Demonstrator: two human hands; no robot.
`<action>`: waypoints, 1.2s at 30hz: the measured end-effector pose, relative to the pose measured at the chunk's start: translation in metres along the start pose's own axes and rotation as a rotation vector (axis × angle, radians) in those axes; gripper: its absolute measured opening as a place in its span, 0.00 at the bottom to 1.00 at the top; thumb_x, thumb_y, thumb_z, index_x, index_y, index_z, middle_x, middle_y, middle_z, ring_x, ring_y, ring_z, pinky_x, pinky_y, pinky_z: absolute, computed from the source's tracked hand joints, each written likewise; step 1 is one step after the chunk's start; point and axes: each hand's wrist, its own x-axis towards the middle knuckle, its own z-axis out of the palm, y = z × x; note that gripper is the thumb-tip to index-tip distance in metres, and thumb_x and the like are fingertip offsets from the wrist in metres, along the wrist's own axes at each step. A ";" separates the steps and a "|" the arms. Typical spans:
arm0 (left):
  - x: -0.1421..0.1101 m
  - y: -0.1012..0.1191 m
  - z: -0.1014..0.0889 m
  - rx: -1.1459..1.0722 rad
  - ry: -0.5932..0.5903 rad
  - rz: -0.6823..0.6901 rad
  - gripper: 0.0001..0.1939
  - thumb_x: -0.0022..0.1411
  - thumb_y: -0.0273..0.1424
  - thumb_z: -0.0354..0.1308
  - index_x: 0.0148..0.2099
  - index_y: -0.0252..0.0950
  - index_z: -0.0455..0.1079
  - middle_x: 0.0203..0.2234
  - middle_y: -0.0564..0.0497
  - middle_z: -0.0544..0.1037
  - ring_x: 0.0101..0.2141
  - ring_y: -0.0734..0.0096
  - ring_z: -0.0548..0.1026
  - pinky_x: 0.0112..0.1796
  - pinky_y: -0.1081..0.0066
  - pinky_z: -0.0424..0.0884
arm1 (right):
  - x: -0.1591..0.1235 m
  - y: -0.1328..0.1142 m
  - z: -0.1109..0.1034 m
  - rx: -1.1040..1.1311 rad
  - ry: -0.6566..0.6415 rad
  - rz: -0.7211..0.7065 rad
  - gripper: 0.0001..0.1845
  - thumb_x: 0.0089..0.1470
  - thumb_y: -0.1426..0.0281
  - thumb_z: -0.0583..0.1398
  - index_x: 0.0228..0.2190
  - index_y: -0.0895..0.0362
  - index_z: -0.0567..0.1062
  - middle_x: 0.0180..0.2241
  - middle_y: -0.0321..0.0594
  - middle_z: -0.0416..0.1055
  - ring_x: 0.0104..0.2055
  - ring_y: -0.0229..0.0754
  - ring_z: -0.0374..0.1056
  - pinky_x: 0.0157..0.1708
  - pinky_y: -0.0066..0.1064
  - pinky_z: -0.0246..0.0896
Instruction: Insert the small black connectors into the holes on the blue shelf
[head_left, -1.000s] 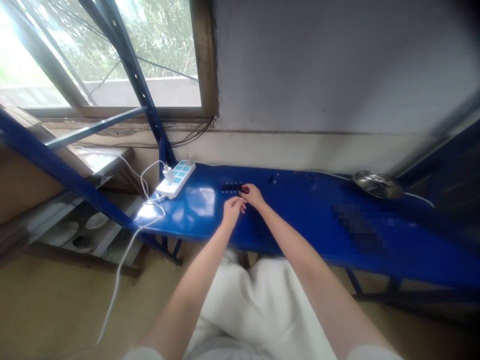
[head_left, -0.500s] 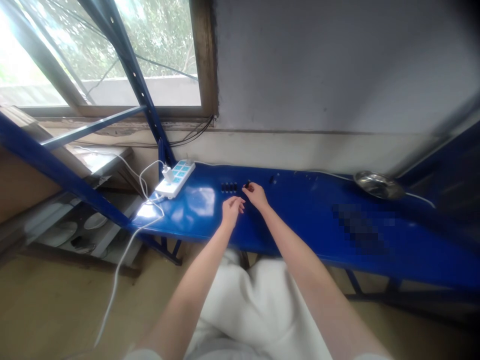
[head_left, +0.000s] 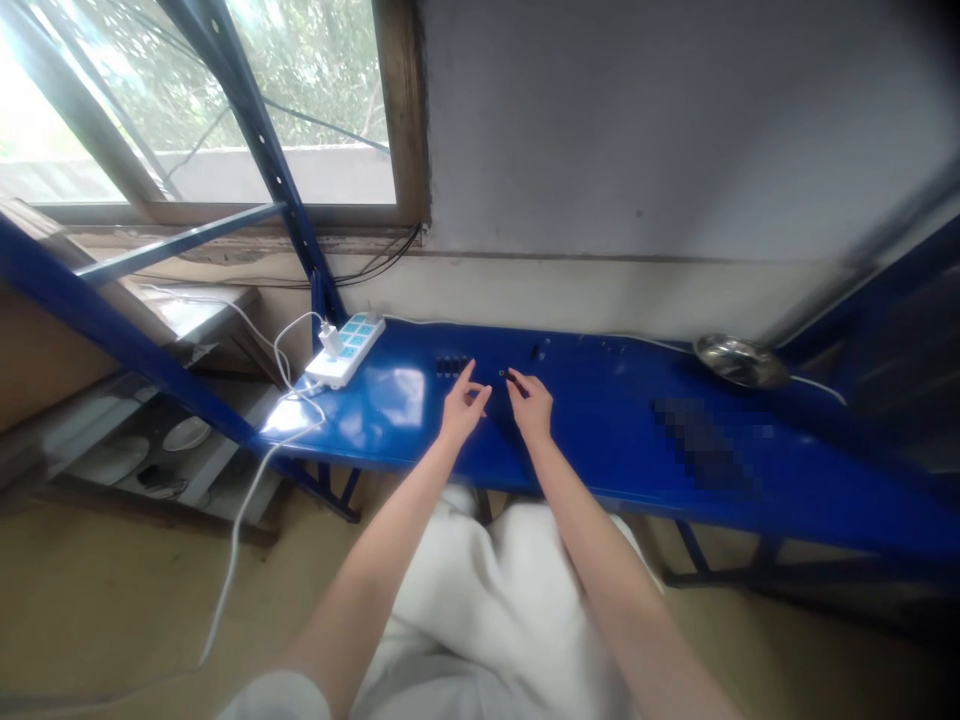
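My right hand [head_left: 532, 402] is closed in a pinch on a small black piece [head_left: 503, 373]. A light ring shows at the end of the piece that points left; its exact kind is too small to tell. To the left, my left hand [head_left: 463, 408] holds nothing, its index finger stretched forward and its thumb apart. Just beyond that fingertip several small black cylindrical pieces [head_left: 448, 367] stand side by side in a short row on the blue table [head_left: 600, 440]. The index fingertip overlaps the right end of the row; I cannot tell whether it touches.
A white power strip [head_left: 346, 350] with a plug and cable lies at the table's left end. Small dark and clear bits [head_left: 538, 351] lie further back. To the right are a shiny metal dish [head_left: 741, 362] and a blurred dark object [head_left: 701, 440].
My right hand has moved right and slightly nearer me, turning so the black piece's ringed end shows. My left hand has opened, its index finger now stretched towards the row.
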 end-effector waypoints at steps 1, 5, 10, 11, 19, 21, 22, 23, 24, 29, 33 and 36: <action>-0.001 0.001 0.001 0.024 -0.013 0.024 0.31 0.56 0.36 0.55 0.61 0.45 0.53 0.31 0.55 0.73 0.18 0.85 0.65 0.25 0.79 0.66 | -0.001 0.000 0.000 -0.003 -0.002 -0.006 0.17 0.52 0.64 0.53 0.41 0.55 0.75 0.32 0.42 0.70 0.33 0.40 0.65 0.36 0.33 0.62; -0.004 0.000 0.004 0.115 -0.037 0.129 0.26 0.56 0.34 0.55 0.57 0.45 0.60 0.34 0.54 0.74 0.20 0.84 0.65 0.27 0.79 0.67 | -0.003 0.002 0.001 -0.050 -0.021 -0.029 0.17 0.52 0.67 0.51 0.41 0.53 0.75 0.33 0.42 0.70 0.34 0.41 0.65 0.38 0.34 0.61; -0.002 -0.005 0.005 0.157 -0.027 0.193 0.18 0.57 0.34 0.53 0.50 0.40 0.68 0.38 0.47 0.75 0.26 0.77 0.70 0.28 0.76 0.67 | -0.003 0.006 0.002 -0.087 -0.023 -0.079 0.19 0.52 0.69 0.50 0.42 0.54 0.75 0.33 0.42 0.69 0.35 0.41 0.64 0.39 0.34 0.60; -0.001 -0.006 0.005 0.159 -0.021 0.191 0.17 0.56 0.34 0.54 0.49 0.40 0.69 0.38 0.47 0.75 0.26 0.76 0.70 0.28 0.76 0.67 | -0.003 0.006 0.002 -0.093 -0.027 -0.084 0.19 0.52 0.70 0.50 0.42 0.53 0.75 0.33 0.42 0.69 0.35 0.41 0.64 0.39 0.34 0.60; 0.000 -0.007 0.006 0.184 0.007 0.148 0.12 0.57 0.35 0.53 0.42 0.37 0.71 0.33 0.50 0.75 0.17 0.82 0.66 0.23 0.77 0.64 | -0.005 0.003 0.003 -0.142 -0.049 -0.124 0.19 0.52 0.71 0.48 0.42 0.54 0.74 0.32 0.41 0.68 0.35 0.41 0.63 0.39 0.33 0.60; 0.001 -0.008 0.006 0.170 0.013 0.144 0.12 0.57 0.34 0.53 0.42 0.37 0.70 0.33 0.50 0.74 0.18 0.82 0.66 0.23 0.78 0.64 | -0.005 0.002 0.003 -0.131 -0.046 -0.124 0.19 0.53 0.70 0.48 0.43 0.55 0.72 0.34 0.42 0.68 0.35 0.40 0.64 0.39 0.32 0.60; 0.002 -0.009 0.006 0.157 0.014 0.139 0.11 0.57 0.34 0.53 0.41 0.37 0.69 0.33 0.50 0.74 0.18 0.82 0.66 0.23 0.78 0.64 | -0.006 0.001 0.003 -0.123 -0.042 -0.117 0.19 0.53 0.69 0.48 0.43 0.56 0.72 0.35 0.43 0.69 0.36 0.40 0.64 0.39 0.33 0.60; 0.003 -0.010 0.006 0.139 0.015 0.129 0.11 0.57 0.34 0.53 0.41 0.37 0.69 0.33 0.50 0.74 0.18 0.83 0.66 0.23 0.78 0.64 | -0.006 0.001 0.003 -0.112 -0.038 -0.106 0.19 0.53 0.68 0.48 0.43 0.56 0.71 0.36 0.43 0.69 0.36 0.40 0.64 0.40 0.33 0.60; 0.005 -0.012 0.006 0.117 0.016 0.115 0.11 0.57 0.33 0.53 0.41 0.36 0.68 0.32 0.50 0.74 0.17 0.83 0.66 0.22 0.78 0.64 | -0.006 0.001 0.003 -0.097 -0.035 -0.095 0.18 0.54 0.67 0.48 0.42 0.57 0.71 0.37 0.44 0.69 0.37 0.41 0.64 0.40 0.33 0.60; 0.010 -0.019 0.004 0.025 -0.019 0.050 0.10 0.57 0.31 0.51 0.42 0.35 0.66 0.25 0.53 0.72 0.15 0.84 0.65 0.21 0.79 0.63 | -0.007 0.000 0.002 -0.040 -0.067 -0.050 0.19 0.57 0.61 0.43 0.31 0.56 0.70 0.29 0.41 0.69 0.33 0.40 0.65 0.37 0.31 0.59; 0.010 -0.021 0.005 0.012 -0.066 0.054 0.09 0.57 0.30 0.51 0.41 0.35 0.66 0.24 0.54 0.72 0.16 0.84 0.66 0.21 0.79 0.63 | -0.008 -0.001 0.000 -0.032 -0.062 -0.002 0.23 0.58 0.56 0.41 0.24 0.55 0.65 0.22 0.36 0.65 0.26 0.37 0.61 0.30 0.27 0.56; 0.010 -0.021 0.006 0.027 -0.095 0.060 0.09 0.57 0.29 0.51 0.41 0.35 0.67 0.24 0.55 0.72 0.16 0.84 0.65 0.21 0.79 0.63 | -0.008 -0.002 -0.002 -0.012 -0.039 0.034 0.25 0.58 0.54 0.40 0.22 0.55 0.64 0.20 0.35 0.62 0.24 0.36 0.60 0.28 0.26 0.55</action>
